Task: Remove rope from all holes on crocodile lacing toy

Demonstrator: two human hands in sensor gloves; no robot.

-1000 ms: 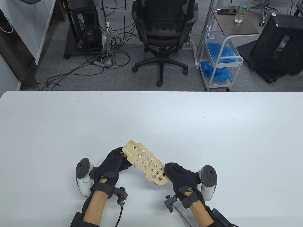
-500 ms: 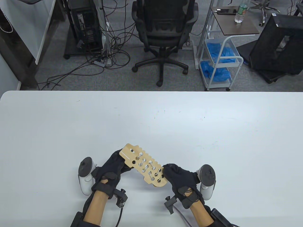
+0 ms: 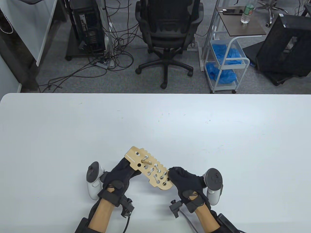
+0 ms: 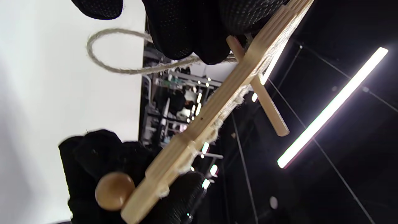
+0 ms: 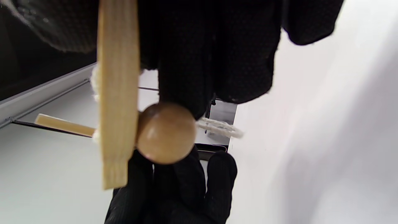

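Two gloved hands hold the crocodile lacing toy [image 3: 148, 169] in the air just above the white bench [image 3: 155, 121], near its front edge. The left hand [image 3: 120, 172] grips the head end from below, its fingers [image 4: 186, 28] curled under the board and out of sight from above; in the left wrist view they press against the board's underside, where a loop of the rope [image 4: 124, 67] hangs free beside them. The right hand [image 3: 185, 180] holds the tail end — its fingers [image 5: 217, 56] curled round the board's edge, thumb on top.

The board tilts, head end up and away from the person, tail end lower and to the right. A thin wooden needle [image 3: 145, 160] pokes through one of the holes near the head, its tip standing out above the top face; the left wrist view shows it crossing the board at a slant. White rope still runs between several holes along the middle and tail. A round wooden bead [image 5: 164, 133] sits against the underside near the tail, just beside the right hand's fingers.
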